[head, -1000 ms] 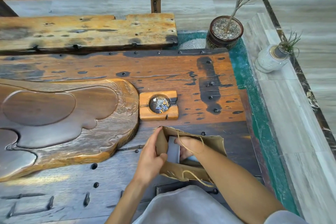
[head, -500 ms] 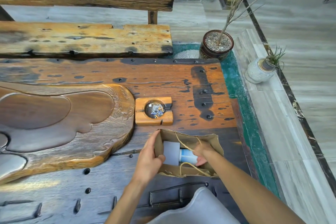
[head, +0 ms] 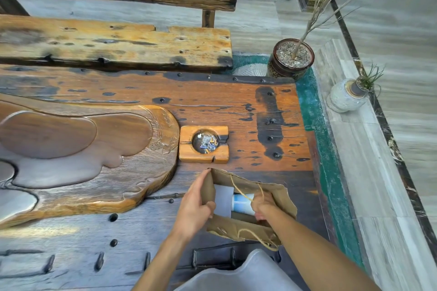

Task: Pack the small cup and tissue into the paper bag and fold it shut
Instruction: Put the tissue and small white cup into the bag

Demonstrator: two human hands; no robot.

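A brown paper bag (head: pixel 282 192) with twine handles stands open on the dark wooden table (head: pixel 236 104) near its front edge. Inside lie a white tissue (head: pixel 223 197) on the left and a small white-and-blue cup (head: pixel 242 202) on its side to the right. My left hand (head: pixel 195 208) pinches the bag's left wall, thumb inside, fingers outside. My right hand (head: pixel 264 207) is inside the bag's mouth, fingers curled round the cup's right end. The cup's far end is hidden by that hand.
A square wooden ashtray (head: pixel 203 144) with butts sits just behind the bag. A large carved wooden tea tray (head: pixel 94 160) fills the table's left. A bench (head: pixel 113 42) stands beyond. On the floor right are a brown plant pot (head: pixel 293 59) and a pale vase (head: pixel 346 97).
The right hand has drawn back a little inside the bag, so the cup and tissue now show. The view has tilted up slightly. The left hand keeps its hold on the bag wall.
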